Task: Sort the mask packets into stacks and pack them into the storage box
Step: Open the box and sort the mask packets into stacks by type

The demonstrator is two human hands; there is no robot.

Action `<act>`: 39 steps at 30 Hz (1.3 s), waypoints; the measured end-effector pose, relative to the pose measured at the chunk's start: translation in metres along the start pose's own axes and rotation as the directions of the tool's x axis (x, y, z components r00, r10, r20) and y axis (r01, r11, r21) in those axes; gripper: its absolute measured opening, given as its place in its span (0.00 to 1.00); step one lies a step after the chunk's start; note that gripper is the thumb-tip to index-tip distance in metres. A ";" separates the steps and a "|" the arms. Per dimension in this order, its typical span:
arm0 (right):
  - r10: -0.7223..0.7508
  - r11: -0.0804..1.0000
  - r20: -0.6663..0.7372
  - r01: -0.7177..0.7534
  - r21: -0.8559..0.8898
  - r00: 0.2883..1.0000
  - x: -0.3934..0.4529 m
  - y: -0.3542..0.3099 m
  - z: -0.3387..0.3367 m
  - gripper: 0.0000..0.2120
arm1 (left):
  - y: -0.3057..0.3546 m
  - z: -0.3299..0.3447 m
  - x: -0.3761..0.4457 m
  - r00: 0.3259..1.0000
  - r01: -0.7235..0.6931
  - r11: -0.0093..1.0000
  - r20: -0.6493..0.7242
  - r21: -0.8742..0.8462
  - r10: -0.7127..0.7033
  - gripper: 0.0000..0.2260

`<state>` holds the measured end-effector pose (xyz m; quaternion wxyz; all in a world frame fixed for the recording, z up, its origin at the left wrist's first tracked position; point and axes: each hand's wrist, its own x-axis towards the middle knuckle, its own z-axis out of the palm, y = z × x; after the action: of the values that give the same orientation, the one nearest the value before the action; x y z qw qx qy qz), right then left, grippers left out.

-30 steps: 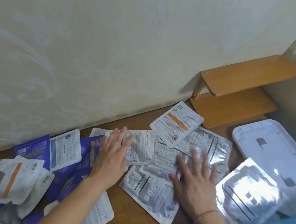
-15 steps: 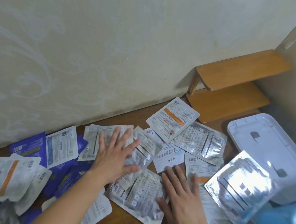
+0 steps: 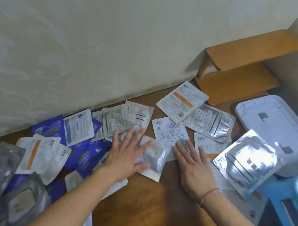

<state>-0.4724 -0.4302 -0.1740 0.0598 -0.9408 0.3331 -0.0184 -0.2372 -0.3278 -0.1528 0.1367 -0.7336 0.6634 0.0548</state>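
**Two flat hands on a scatter of mask packets**

Nearest is the brown wooden tabletop [image 3: 145, 207], bare between two forearms. The left hand [image 3: 125, 156] lies flat, fingers straight and spread, pressing a blurred silver packet [image 3: 153, 156]. The right hand [image 3: 193, 165], a thin cord bracelet [image 3: 208, 193] at its wrist, lies flat too, fingers straight and slightly apart, fingertips on a white packet [image 3: 169, 131].

At the near left, a heap of grey, white and blue packets [image 3: 84, 154] overlaps so much that I cannot count them; the lowest run off the picture's edge. At the right a shiny foil packet [image 3: 245, 161] leans against the white storage box [image 3: 278, 126], which is cut off by the frame. A blue plastic thing [image 3: 289, 194] below it is only partly seen.

Farther back lie two silver packets by the wall, one orange-striped white packet [image 3: 182, 101] and another silver one [image 3: 211, 123] beneath it. Behind, a two-tier wooden shelf [image 3: 242, 66] stands in the corner against pale patterned wallpaper [image 3: 96, 41].
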 end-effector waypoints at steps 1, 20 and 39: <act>0.032 0.999 0.004 -0.032 0.014 0.999 -0.013 -0.003 0.002 0.24 | -0.007 0.000 0.000 0.998 0.065 0.998 -0.029 0.015 -0.065 0.31; -0.393 0.913 -0.137 0.404 0.063 0.909 -0.262 -0.091 0.023 0.28 | 0.091 0.029 -0.162 0.760 -0.618 0.776 0.160 -0.123 0.630 0.44; 0.326 0.490 -0.222 0.036 0.871 0.919 -0.100 -0.161 -0.114 0.11 | 0.086 0.018 -0.248 0.924 -0.105 0.316 -0.210 -0.943 -0.320 0.14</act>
<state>-0.4581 -0.2541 -0.0403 0.4594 -0.7322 0.3636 -0.3474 -0.3486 -0.0926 -0.1163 -0.4357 -0.7145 0.4675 0.2849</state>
